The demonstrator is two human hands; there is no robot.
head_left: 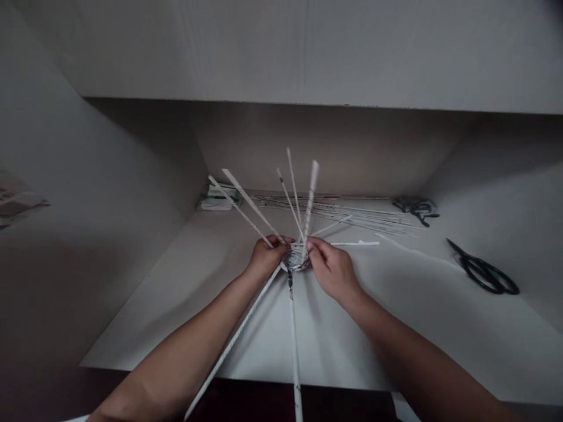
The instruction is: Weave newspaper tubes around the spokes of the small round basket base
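Between my hands is a small round woven base of rolled paper, with long white paper tubes fanning out from it in several directions. My left hand is closed on the base's left edge, fingers behind and thumb in front. On the opposite side, my right hand pinches the right edge, close to the foot of a thick upright paper tube. Two tubes run from the base toward me, one beside my left forearm. My fingers partly hide the base's edges.
Black-handled scissors lie open at the right. Loose thin paper tubes lie along the back, between a green and white packet and a dark tangled item. Walls close in left and right, and a panel overhangs above.
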